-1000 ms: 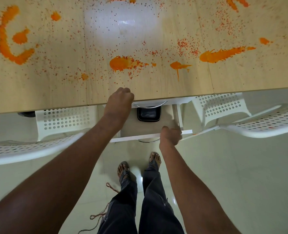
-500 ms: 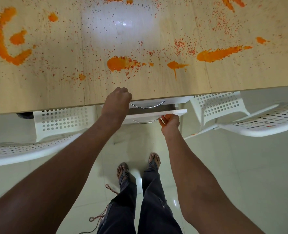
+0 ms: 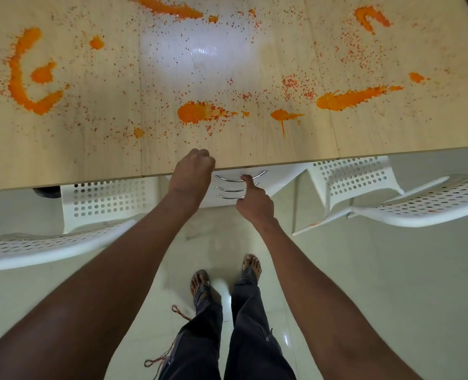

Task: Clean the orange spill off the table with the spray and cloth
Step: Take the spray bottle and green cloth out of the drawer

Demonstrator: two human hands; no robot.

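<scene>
I see the orange spill [image 3: 200, 113] spread across the pale wooden table [image 3: 90, 149]: thick smears at the left, centre and right, with fine speckles scattered between them, none of it wiped. My left hand [image 3: 193, 174] sits at the table's near edge, fingers curled over the lip and gripping it. My right hand [image 3: 254, 200] is lower, in front of the white drawer unit [image 3: 276, 182] under the table. Its thumb is raised against the top curved metal handle [image 3: 239, 178], while the fingers are folded under; I think they hook the lower handles, but the hand hides that contact. All three drawer fronts sit flush, stacked one below the other. I cannot find the spray or the cloth anywhere in this view. A white perforated chair [image 3: 63, 237] stands to the left, another white perforated chair [image 3: 408, 204] to the right. Below, my sandalled feet [image 3: 200, 281] stand on the glossy tiled floor [image 3: 391, 283].
</scene>
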